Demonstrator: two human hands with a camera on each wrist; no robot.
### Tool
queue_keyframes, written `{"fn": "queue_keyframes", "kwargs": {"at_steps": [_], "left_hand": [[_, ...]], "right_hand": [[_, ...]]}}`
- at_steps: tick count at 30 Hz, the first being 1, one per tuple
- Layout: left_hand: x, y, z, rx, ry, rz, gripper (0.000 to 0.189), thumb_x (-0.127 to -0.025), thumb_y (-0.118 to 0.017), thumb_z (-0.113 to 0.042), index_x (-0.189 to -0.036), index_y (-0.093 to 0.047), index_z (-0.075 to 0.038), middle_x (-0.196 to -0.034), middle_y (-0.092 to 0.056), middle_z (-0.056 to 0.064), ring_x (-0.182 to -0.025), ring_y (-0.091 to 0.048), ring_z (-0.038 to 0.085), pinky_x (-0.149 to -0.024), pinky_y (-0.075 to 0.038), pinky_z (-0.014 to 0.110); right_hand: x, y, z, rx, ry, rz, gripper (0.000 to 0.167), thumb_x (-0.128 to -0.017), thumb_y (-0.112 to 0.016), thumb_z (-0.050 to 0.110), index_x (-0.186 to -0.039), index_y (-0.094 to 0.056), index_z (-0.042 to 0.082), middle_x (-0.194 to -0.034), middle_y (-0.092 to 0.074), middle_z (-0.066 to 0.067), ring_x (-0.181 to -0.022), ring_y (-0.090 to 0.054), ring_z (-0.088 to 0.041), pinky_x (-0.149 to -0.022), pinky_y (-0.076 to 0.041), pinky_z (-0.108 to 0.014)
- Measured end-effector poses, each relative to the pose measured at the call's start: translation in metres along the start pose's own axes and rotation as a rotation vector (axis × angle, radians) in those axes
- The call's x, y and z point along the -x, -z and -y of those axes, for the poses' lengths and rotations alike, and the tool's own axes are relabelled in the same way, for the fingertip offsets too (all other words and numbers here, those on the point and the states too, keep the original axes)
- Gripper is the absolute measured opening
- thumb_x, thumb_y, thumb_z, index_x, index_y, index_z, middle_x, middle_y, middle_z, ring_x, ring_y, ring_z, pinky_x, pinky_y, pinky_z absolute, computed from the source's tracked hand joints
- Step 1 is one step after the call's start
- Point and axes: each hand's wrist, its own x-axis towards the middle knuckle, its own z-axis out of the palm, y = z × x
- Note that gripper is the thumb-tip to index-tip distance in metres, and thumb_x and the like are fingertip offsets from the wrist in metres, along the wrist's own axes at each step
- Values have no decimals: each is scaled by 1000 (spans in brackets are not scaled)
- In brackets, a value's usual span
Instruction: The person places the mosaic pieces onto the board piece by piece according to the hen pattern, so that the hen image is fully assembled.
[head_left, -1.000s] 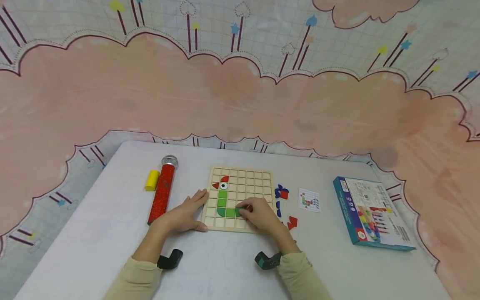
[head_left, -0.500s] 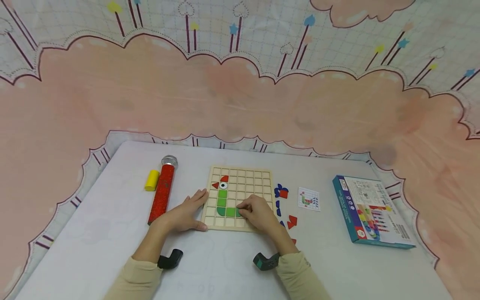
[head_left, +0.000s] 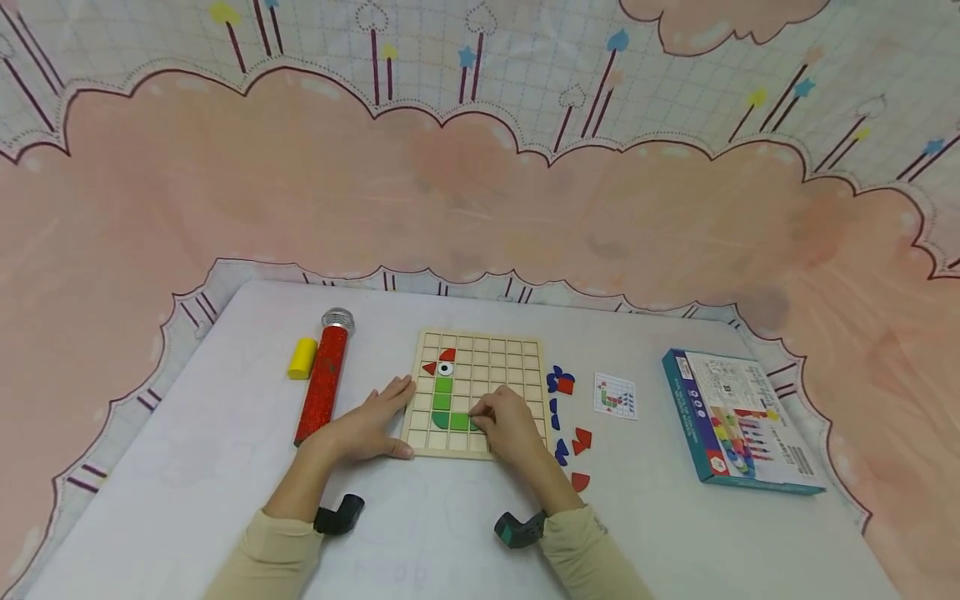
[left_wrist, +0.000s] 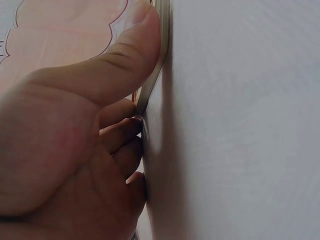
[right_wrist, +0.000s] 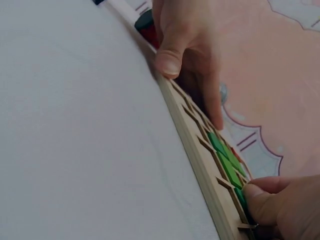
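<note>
A wooden grid board [head_left: 498, 362] lies on the table with several coloured tiles set in its cells: red ones, a white eye tile [head_left: 446, 368] and green squares [head_left: 442, 401]. My left hand [head_left: 366, 427] rests against the board's left edge, fingers extended and thumb at the near left corner. At the right end of the green row, my right hand [head_left: 510, 423] pinches a dark green tile [right_wrist: 240, 196] between thumb and forefinger. In the right wrist view that tile sits low in its cell, partly covered by the thumb.
Loose blue tiles [head_left: 554, 414] and red tiles [head_left: 581, 440] lie right of the board. Beyond them are a pattern card [head_left: 616, 396] and a flat box [head_left: 750, 425]. A red microphone [head_left: 324, 379] and a yellow cylinder [head_left: 302, 358] stand out at the left.
My right wrist has swung slightly left and nearer, uncovering more loose red and blue tiles. The fingertips stay at the dark green tile. My left hand keeps its place.
</note>
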Motion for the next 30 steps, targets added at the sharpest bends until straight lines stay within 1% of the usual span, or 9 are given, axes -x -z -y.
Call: {"fn": "queue_keyframes", "kwargs": {"at_steps": [3,6,11,15,17,19,23,26,30], "left_hand": [[-1,-2,0,-2,-4,7,105,-71,-80,-35,-153,-19,-12,-161,-9,9,-148,-6,36,-116,-14,57],[-2,-5,-1,-4,-17,18,104,-72,-80,-35,-153,-18,-11,-161,-9,9,-148,-5,34,-117,-13,56],[-4,-2,-2,-20,-36,18,104,-73,-80,-35,-152,-18,-9,-161,-9,11,-148,-5,34,-117,-13,56],[-2,0,-1,-16,-39,15,104,-73,-79,-34,-152,-18,-8,-161,-8,12,-147,-5,37,-117,-12,57],[-1,1,-1,-10,-39,13,104,-73,-79,-34,-152,-18,-7,-161,-8,12,-147,-5,37,-116,-12,58],[0,1,-1,-8,-39,13,103,-73,-79,-33,-152,-18,-7,-161,-9,13,-147,-5,37,-117,-12,58],[0,-1,-1,-16,-40,13,104,-73,-80,-34,-152,-18,-7,-161,-10,12,-148,-5,34,-118,-11,56],[0,-1,0,-23,-37,9,104,-73,-79,-35,-152,-18,-8,-161,-10,11,-148,-5,33,-118,-11,54],[0,-1,1,-21,-36,8,103,-74,-79,-34,-152,-18,-8,-161,-10,10,-148,-5,32,-118,-11,54]], "right_hand": [[2,-2,-3,-18,-10,-19,10,-83,-73,15,-93,-73,14,-82,-56,4,-72,-48,-8,-60,-43,-18],[3,3,-8,-33,-27,-3,17,-84,-73,20,-101,-72,16,-85,-56,5,-73,-49,-9,-61,-43,-18],[2,26,-16,-83,13,24,19,-86,-70,21,-105,-70,17,-87,-58,6,-78,-52,-10,-65,-47,-20],[6,47,-32,-72,74,43,20,-85,-71,18,-105,-71,14,-89,-61,4,-79,-53,-9,-65,-47,-20],[10,58,-41,-51,77,71,21,-85,-71,17,-106,-71,14,-89,-61,2,-76,-52,-9,-62,-46,-20],[14,69,-52,-41,51,116,23,-84,-72,17,-106,-71,14,-89,-60,1,-71,-52,-10,-57,-45,-21],[26,87,-70,-24,-94,186,23,-80,-76,19,-103,-72,19,-89,-56,0,-68,-51,-13,-52,-46,-23],[32,97,-82,9,-158,208,19,-79,-77,19,-97,-74,21,-91,-57,1,-76,-50,-16,-58,-47,-25],[38,105,-93,58,-159,234,19,-74,-81,19,-91,-74,23,-91,-59,3,-83,-48,-16,-67,-44,-27]]}}
